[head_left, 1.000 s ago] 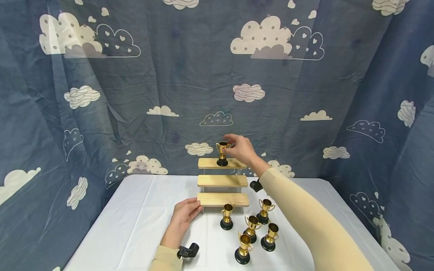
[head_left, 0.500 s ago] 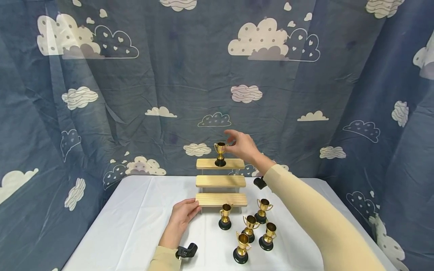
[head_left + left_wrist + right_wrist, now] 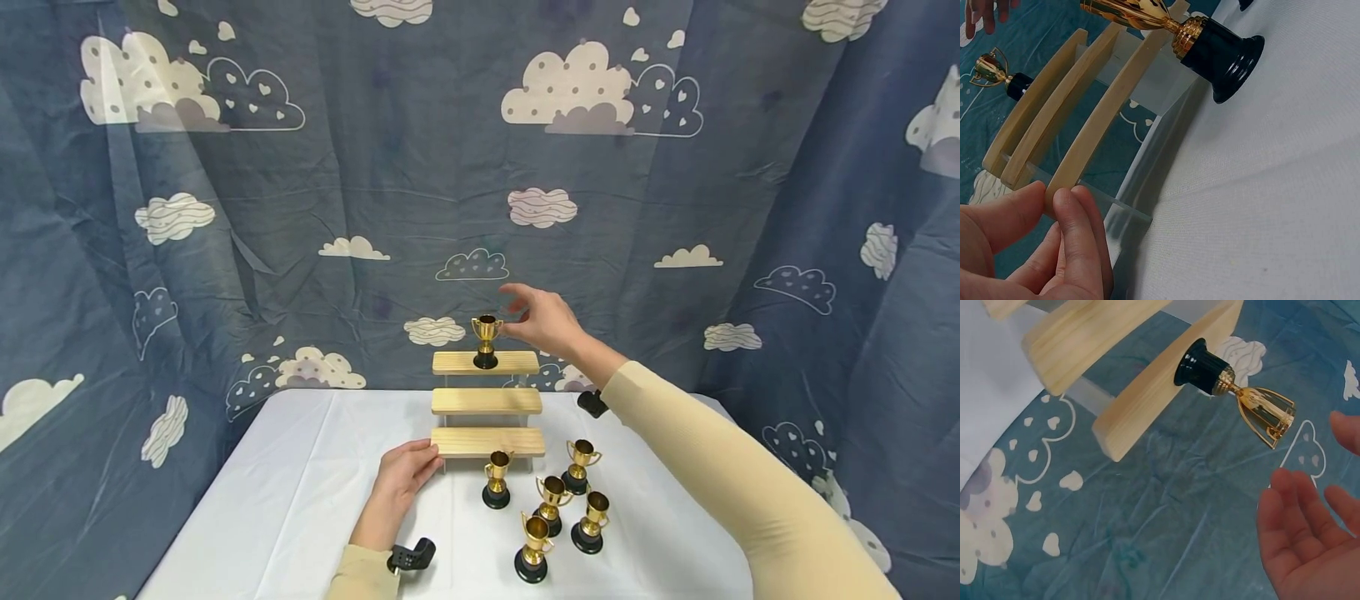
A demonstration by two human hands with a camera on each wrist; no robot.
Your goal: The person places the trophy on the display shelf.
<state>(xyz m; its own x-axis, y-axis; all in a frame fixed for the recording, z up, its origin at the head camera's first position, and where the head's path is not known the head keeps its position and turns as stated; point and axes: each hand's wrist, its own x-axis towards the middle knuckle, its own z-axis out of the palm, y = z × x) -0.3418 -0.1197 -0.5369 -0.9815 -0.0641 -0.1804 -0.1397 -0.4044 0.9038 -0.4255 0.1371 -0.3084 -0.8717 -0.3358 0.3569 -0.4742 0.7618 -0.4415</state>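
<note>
A small gold trophy cup (image 3: 486, 337) with a black base stands upright on the top board (image 3: 517, 362) of a three-step wooden display stand. Just to its right is my right hand (image 3: 551, 323), fingers spread; the right wrist view shows the hand (image 3: 1313, 531) apart from the cup. My left hand (image 3: 403, 479) pinches the left end of the lowest board (image 3: 487, 442) between thumb and fingers, as the left wrist view also shows. The nearest other trophy (image 3: 497, 481) stands upright on the table in front of the stand.
Several more gold trophies (image 3: 535, 546) stand in a group at the front right of the white-covered table (image 3: 300, 500). The middle board (image 3: 487, 401) lies between the top and lowest ones. Behind the table hangs a blue cloud-patterned cloth (image 3: 420, 167).
My right hand has let go of the trophy on the top board and drawn off to the right, its fingers spreading. The left hand stays on the lowest board.
</note>
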